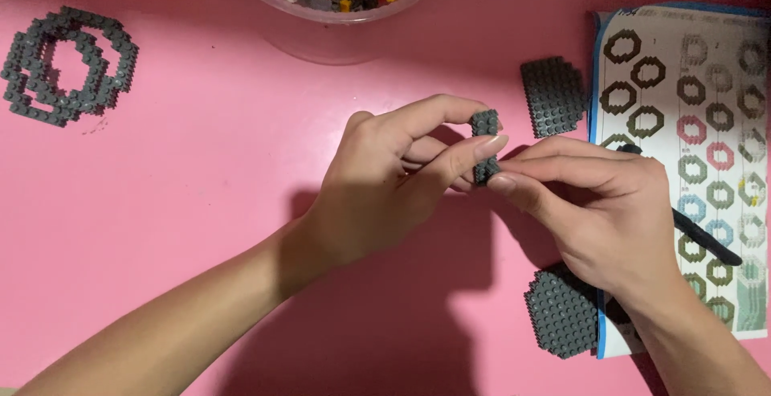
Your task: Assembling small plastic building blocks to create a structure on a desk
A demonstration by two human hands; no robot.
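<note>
Over a pink table (pixel 201 203), my left hand (pixel 385 179) pinches a small dark grey studded brick piece (pixel 485 127) between thumb and forefinger. My right hand (pixel 598 207) meets it from the right, its thumb and fingertips pressed on the lower part of the same piece. Fingers hide the middle of the piece. A thin black tool (pixel 707 239) runs under my right hand, over the sheet.
A clear bowl (pixel 337 14) of mixed small bricks stands at the top centre. Grey ring-shaped brick layers (pixel 68 67) lie top left. Two grey studded plates (pixel 552 95) (pixel 562 312) flank an instruction sheet (pixel 699 123) at the right.
</note>
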